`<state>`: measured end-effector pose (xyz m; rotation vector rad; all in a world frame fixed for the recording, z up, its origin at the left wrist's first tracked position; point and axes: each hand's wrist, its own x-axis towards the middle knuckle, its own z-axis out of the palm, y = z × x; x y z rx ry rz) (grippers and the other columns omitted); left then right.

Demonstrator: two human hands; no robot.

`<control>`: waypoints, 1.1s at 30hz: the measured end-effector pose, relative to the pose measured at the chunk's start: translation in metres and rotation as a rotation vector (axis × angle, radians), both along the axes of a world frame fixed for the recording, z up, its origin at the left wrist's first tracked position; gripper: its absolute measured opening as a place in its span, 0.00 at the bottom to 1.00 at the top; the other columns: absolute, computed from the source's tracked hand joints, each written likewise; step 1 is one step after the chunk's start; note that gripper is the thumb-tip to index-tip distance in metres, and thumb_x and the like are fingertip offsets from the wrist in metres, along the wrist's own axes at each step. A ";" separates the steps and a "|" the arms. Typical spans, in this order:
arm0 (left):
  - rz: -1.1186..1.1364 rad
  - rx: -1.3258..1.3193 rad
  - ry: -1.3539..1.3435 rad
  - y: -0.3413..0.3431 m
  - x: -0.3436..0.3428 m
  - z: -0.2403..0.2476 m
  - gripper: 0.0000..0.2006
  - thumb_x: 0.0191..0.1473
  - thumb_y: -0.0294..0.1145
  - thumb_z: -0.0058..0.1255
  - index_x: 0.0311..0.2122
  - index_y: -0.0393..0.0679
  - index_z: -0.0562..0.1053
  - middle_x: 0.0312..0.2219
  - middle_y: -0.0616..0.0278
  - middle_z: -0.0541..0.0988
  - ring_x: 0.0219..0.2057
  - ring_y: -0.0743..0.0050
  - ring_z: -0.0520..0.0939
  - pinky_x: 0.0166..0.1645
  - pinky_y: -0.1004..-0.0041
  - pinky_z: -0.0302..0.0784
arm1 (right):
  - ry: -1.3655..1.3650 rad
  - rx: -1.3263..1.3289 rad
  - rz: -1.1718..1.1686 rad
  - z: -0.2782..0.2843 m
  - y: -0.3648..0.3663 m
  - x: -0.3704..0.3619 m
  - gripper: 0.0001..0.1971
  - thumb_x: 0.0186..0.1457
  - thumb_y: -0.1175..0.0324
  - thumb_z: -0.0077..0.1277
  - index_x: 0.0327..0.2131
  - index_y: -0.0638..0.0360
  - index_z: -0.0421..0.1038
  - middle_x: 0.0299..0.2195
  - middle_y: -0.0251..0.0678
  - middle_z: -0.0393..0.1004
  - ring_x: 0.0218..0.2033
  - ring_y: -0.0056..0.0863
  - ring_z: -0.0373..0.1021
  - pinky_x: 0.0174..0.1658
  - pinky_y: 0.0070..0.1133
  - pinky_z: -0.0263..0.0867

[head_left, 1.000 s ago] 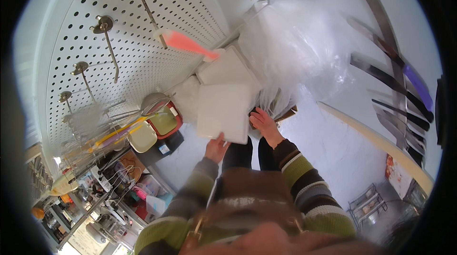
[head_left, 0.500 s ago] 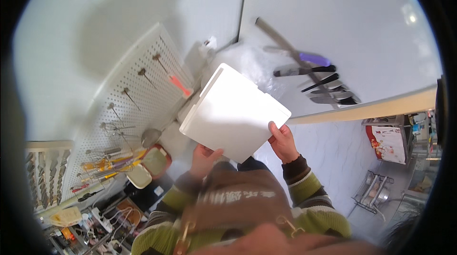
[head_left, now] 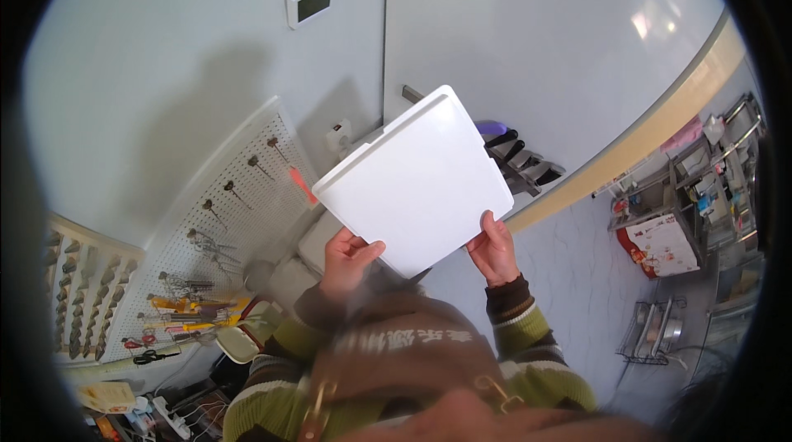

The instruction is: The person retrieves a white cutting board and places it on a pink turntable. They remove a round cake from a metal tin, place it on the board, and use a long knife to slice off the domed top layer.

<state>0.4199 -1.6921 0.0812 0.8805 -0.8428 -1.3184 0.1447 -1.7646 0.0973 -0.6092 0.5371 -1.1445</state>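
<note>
A flat white square lid (head_left: 422, 186) with a raised lip and small side tabs is held tilted in front of me by both hands. My left hand (head_left: 345, 264) grips its lower left edge, thumb on top and fingers underneath. At the lower right corner my right hand (head_left: 495, 250) pinches the edge between thumb and fingers. The lid's underside is hidden. It covers part of a knife strip with several dark-handled knives (head_left: 518, 155) and a purple-handled one (head_left: 491, 127) on the wall beyond.
To the left, a white pegboard (head_left: 247, 163) carries whisks, scissors and other hanging tools. Piping tips fill a rack (head_left: 85, 293) beside it. A small display (head_left: 311, 4) hangs on the wall. Metal shelving (head_left: 718, 170) and a wire rack (head_left: 654, 330) stand at right.
My view has tilted up, bringing the wall display into sight. The lid now stands higher in view and shows more of its face, covering more of the knife strip. Both hands keep their hold.
</note>
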 end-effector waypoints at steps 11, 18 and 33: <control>0.032 0.012 -0.029 0.017 0.007 0.003 0.20 0.57 0.15 0.58 0.55 0.35 0.73 0.44 0.62 0.82 0.42 0.84 0.80 0.46 0.80 0.76 | -0.021 0.085 0.052 -0.022 0.002 0.017 0.20 0.71 0.58 0.45 0.57 0.62 0.67 0.53 0.36 0.76 0.52 0.27 0.74 0.56 0.27 0.72; 0.044 -0.027 -0.057 0.026 0.016 0.001 0.20 0.56 0.14 0.57 0.55 0.32 0.73 0.45 0.59 0.82 0.45 0.76 0.81 0.50 0.73 0.78 | 0.022 0.074 0.028 -0.030 0.004 0.024 0.19 0.69 0.62 0.48 0.58 0.60 0.65 0.53 0.35 0.75 0.52 0.26 0.73 0.53 0.27 0.72; 0.044 0.114 0.058 0.020 0.033 0.028 0.23 0.60 0.27 0.55 0.57 0.31 0.65 0.49 0.54 0.78 0.46 0.66 0.83 0.48 0.66 0.84 | 0.142 -0.013 -0.040 0.012 -0.006 0.051 0.09 0.69 0.60 0.49 0.44 0.53 0.71 0.33 0.24 0.76 0.31 0.17 0.74 0.32 0.17 0.72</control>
